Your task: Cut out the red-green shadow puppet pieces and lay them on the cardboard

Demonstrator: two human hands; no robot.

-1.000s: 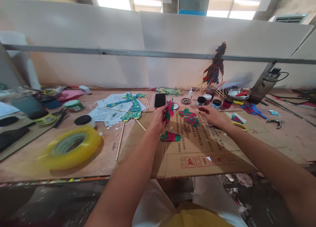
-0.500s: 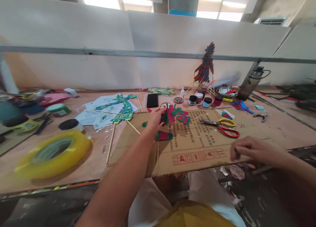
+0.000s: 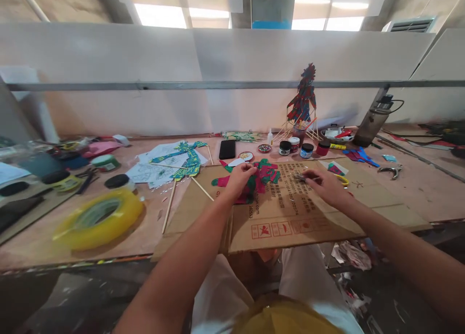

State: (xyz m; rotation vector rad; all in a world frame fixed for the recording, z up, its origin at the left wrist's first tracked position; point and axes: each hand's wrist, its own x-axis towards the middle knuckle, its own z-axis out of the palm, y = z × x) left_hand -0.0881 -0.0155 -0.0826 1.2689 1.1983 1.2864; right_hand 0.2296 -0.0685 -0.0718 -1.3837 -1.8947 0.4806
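My left hand (image 3: 240,180) is closed in a pinch at the pink-and-green painted cut-out figure (image 3: 268,172), whose pieces spread around my fingers; part of it is hidden under the hand. To the right, my right hand (image 3: 326,186) is closed over the scissors, fingers around the blade end. One yellow handle loop of the scissors (image 3: 342,180) shows behind the hand, and the red loop is mostly covered. Beneath both hands lies a flattened cardboard sheet (image 3: 279,213) with printed characters. A small pink-and-green piece (image 3: 334,168) rests on white paper past the right hand.
A yellow tape roll (image 3: 100,220) lies to the left. Behind it, a blue-and-yellow figure on sticks (image 3: 185,162) rests on papers. Along the back stand a black phone (image 3: 227,149), paint jars (image 3: 307,150), a red-and-blue figure (image 3: 303,97) and a bottle (image 3: 374,121).
My right hand has moved left and forward from the cardboard's near right edge onto the scissors. My left hand stays at the cut-out figure, whose pieces have shifted.
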